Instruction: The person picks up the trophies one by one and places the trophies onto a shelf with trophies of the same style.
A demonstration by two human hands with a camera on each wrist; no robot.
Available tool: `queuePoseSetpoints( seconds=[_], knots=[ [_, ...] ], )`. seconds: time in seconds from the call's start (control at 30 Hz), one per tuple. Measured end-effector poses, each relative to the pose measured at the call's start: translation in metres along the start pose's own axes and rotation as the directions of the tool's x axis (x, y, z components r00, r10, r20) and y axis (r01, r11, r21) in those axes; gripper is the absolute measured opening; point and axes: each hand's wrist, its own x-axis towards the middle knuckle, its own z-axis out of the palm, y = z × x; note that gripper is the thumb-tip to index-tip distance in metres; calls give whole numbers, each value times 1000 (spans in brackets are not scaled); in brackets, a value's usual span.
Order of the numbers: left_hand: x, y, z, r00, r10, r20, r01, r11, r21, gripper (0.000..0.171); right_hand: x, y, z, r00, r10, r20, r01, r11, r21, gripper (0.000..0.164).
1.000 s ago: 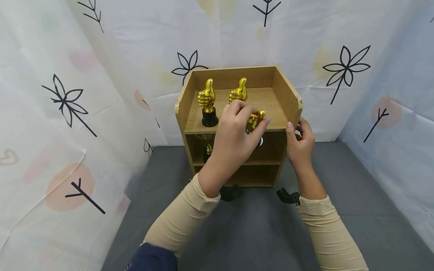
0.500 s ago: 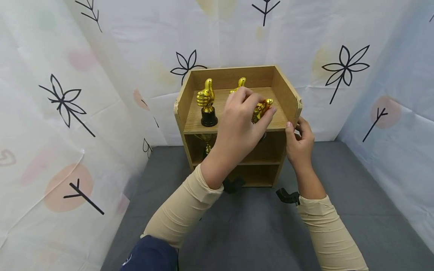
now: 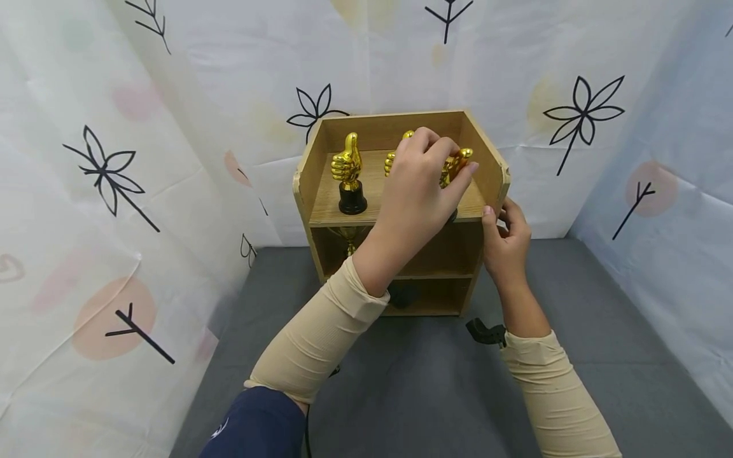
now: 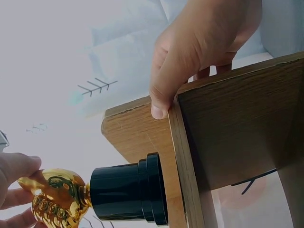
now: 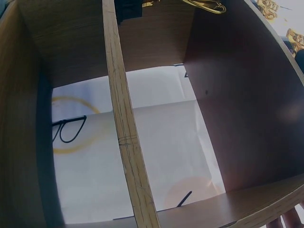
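Note:
My left hand (image 3: 420, 181) holds a gold thumbs-up trophy (image 4: 59, 197) by its gold top, over the right part of the top shelf of a small wooden shelf unit (image 3: 438, 277). The trophy's black base (image 4: 126, 190) is near that shelf's front edge; whether it touches cannot be told. My right hand (image 3: 507, 245) grips the front of the unit's right side panel, thumb in front. Another thumbs-up trophy (image 3: 351, 168) stands at the left of the top shelf. Behind my left hand, a third thumbs-up trophy (image 3: 389, 163) is mostly hidden.
A gold cup trophy (image 3: 347, 235) stands at the left of the middle compartment, partly covered by my left arm. The unit stands on a grey tabletop (image 3: 424, 381), with patterned white cloth (image 3: 240, 57) behind it and at the sides.
My left hand has moved up and to the right with the trophy, from in front of the middle compartment to over the top shelf. My right hand has stayed on the side panel.

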Motion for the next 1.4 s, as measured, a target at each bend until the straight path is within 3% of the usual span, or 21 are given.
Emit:
queuePoseSetpoints(
  seconds=[0.17, 0.33, 0.6, 0.83, 1.23, 1.4],
  knots=[
    [8, 0, 5, 1000, 0, 26, 0, 1000, 3, 21, 0, -2, 0, 1000, -5, 4, 5, 1000, -9, 46],
    [14, 1, 9, 995, -43, 91, 41, 999, 25, 25, -1, -3, 0, 1000, -6, 5, 6, 1000, 3, 46],
    [21, 1, 18, 993, -55, 101, 49, 997, 67, 23, 7, 29, -3, 1000, -12, -5, 12, 1000, -10, 43],
    [26, -1, 26, 985, -78, 152, 63, 993, 103, 25, 8, 33, -4, 1000, -23, 0, 23, 1000, 6, 41],
    [25, -2, 33, 981, -102, 164, 78, 986, 146, 30, 4, 21, -2, 1000, -13, -6, 13, 1000, -8, 41],
    [24, -4, 35, 982, -105, 157, 81, 985, 151, 34, 7, 35, -5, 1000, -14, 0, 14, 1000, -11, 41]
  ],
)
